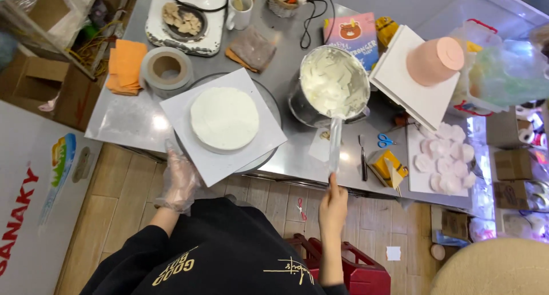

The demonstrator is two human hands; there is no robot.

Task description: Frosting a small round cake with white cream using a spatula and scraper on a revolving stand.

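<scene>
A round white frosted cake (pixel 223 118) sits on a square white board (pixel 257 140) atop a turntable on a steel table (pixel 126 120). My left hand (pixel 179 182), in a clear plastic glove, rests at the board's near left corner. My right hand (pixel 333 202), bare, grips the handle of a long spatula (pixel 335 140) whose blade reaches into a metal bowl of white cream (pixel 333 80) to the right of the cake.
A pink cake (pixel 436 59) stands on a tilted white board at the right, with pale pink discs (pixel 446 158) on a sheet below it. A tape roll (pixel 166 67), orange cloths (pixel 126 65), a mug (pixel 239 10), scissors (pixel 386 140) and a red stool (pixel 357 269) are around.
</scene>
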